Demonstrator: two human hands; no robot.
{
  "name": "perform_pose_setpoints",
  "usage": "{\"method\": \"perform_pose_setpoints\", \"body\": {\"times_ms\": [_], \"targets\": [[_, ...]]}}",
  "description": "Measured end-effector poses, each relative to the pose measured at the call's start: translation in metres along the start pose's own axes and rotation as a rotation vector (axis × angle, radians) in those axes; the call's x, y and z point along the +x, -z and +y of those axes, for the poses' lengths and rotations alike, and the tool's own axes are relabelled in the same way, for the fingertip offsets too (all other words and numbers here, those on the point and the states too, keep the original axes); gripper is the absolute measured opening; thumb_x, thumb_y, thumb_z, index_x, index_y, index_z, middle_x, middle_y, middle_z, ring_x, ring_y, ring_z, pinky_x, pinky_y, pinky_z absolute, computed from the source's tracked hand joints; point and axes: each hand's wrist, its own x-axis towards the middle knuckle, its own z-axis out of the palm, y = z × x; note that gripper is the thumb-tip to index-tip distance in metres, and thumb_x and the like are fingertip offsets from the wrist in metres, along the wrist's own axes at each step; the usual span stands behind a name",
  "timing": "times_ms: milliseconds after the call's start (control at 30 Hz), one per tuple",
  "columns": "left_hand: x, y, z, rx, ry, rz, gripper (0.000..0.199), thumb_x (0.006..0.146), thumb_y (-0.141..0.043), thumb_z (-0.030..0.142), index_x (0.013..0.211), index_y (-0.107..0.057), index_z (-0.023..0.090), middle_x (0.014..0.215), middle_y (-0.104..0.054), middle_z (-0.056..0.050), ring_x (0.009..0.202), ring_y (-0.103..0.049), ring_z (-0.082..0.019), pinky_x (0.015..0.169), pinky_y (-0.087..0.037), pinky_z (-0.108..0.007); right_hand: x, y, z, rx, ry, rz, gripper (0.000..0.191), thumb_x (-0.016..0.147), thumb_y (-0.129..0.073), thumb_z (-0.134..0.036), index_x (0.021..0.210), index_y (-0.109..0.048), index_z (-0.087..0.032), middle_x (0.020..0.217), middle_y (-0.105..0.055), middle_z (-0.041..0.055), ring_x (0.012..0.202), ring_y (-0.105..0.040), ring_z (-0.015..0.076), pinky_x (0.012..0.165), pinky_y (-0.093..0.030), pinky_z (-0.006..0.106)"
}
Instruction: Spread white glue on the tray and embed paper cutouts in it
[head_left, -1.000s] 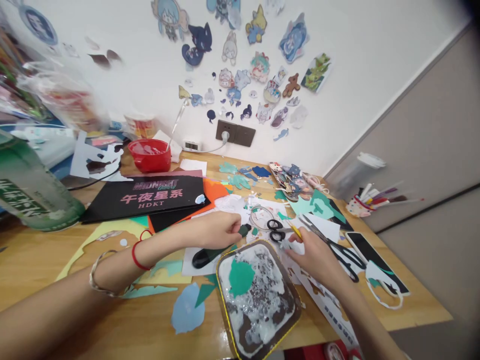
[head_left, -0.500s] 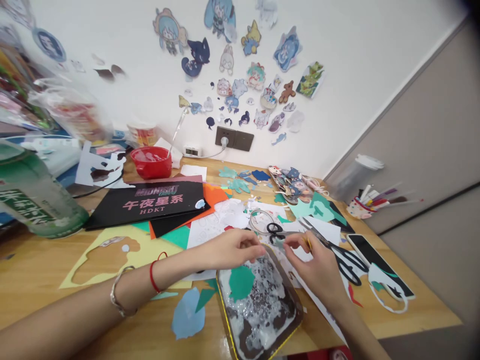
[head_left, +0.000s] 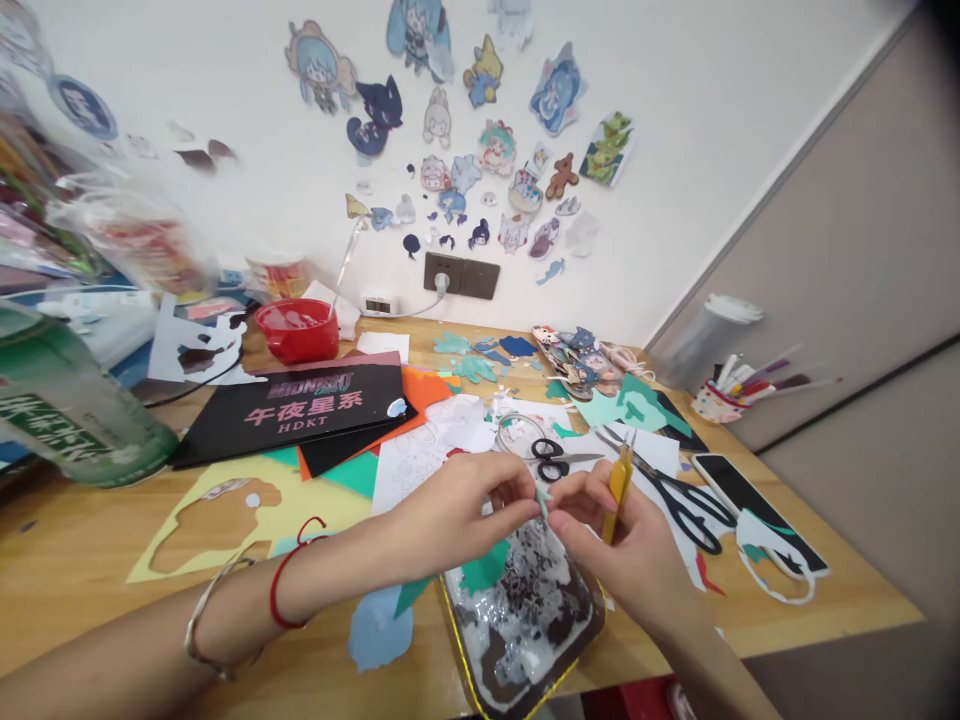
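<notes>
Above the far end of a dark tray (head_left: 517, 640) smeared with white, my left hand (head_left: 480, 505) pinches a small pale green piece (head_left: 542, 502). The fingertips of my right hand (head_left: 615, 525) meet the same piece from the right. Yellow tweezers (head_left: 618, 485) are tucked in my right hand, tips pointing up. A round green paper piece (head_left: 486, 568) lies on the tray, partly hidden under my left hand. Small black-handled scissors (head_left: 551, 460) rest just beyond my hands, and larger black scissors (head_left: 679, 500) lie to the right.
A green bottle (head_left: 75, 410) stands at the left, near a red bowl (head_left: 298, 330). Black folder (head_left: 300, 408), yellow paper (head_left: 210, 530) and light blue paper (head_left: 381, 628) lie on the table. At the right are a phone (head_left: 757, 510) and a pen cup (head_left: 716, 402).
My hands have come together at the small pale green piece. The yellow tweezers now stand upright in my right hand. The view has shifted slightly.
</notes>
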Motion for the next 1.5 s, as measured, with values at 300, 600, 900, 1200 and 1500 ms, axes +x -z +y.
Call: {"method": "perform_pose_setpoints", "body": {"times_ms": [300,600,900,1200,1500], "targets": [[-0.001,0.001,0.001,-0.022,0.008,-0.024,0.011,0.085,-0.051,0.025,0.078,-0.055,0.017,0.074,-0.058,0.003,0.066,-0.053,-0.008,0.062,-0.041,-0.018,0.0,0.006,-0.004,0.064,-0.129,-0.071,0.041,0.077,-0.066,-0.025,0.066,-0.026,-0.021,0.078,-0.06,-0.0044,0.069,-0.052,0.0076,0.062,-0.042,0.02],[-0.002,0.001,0.003,-0.059,0.022,-0.054,0.014,0.081,-0.056,0.032,0.08,-0.055,0.018,0.076,-0.058,0.002,0.068,-0.054,-0.008,0.063,-0.042,-0.019,0.001,0.006,-0.001,0.072,-0.131,-0.059,0.04,0.078,-0.065,-0.023,0.068,-0.026,-0.021,0.079,-0.06,-0.0034,0.072,-0.053,0.0092,0.065,-0.043,0.022],[-0.005,0.002,0.01,-0.061,0.0,-0.004,0.012,0.084,-0.045,0.018,0.074,-0.051,0.017,0.072,-0.053,0.002,0.067,-0.048,-0.009,0.063,-0.038,-0.021,-0.006,0.0,-0.008,0.006,-0.052,0.026,0.039,0.077,-0.063,-0.019,0.067,-0.025,-0.022,0.077,-0.057,-0.0031,0.074,-0.052,0.0105,0.07,-0.044,0.023],[0.005,0.004,0.002,-0.537,0.194,-0.038,0.011,0.08,-0.047,0.019,0.07,-0.052,0.016,0.081,-0.055,0.0,0.072,-0.05,-0.011,0.069,-0.04,-0.023,-0.006,0.015,-0.003,0.127,-0.139,0.037,0.04,0.075,-0.065,-0.021,0.069,-0.026,-0.021,0.078,-0.057,-0.0032,0.066,-0.045,0.0089,0.059,-0.039,0.021],[0.012,0.019,-0.02,-0.746,0.198,0.006,0.013,0.077,-0.048,0.019,0.065,-0.052,0.017,0.081,-0.057,0.001,0.07,-0.051,-0.009,0.07,-0.041,-0.023,-0.014,0.058,0.001,-0.089,-0.189,0.223,0.039,0.071,-0.068,-0.028,0.07,-0.029,-0.022,0.078,-0.056,-0.0012,0.065,-0.049,0.0116,0.056,-0.041,0.023]]}}
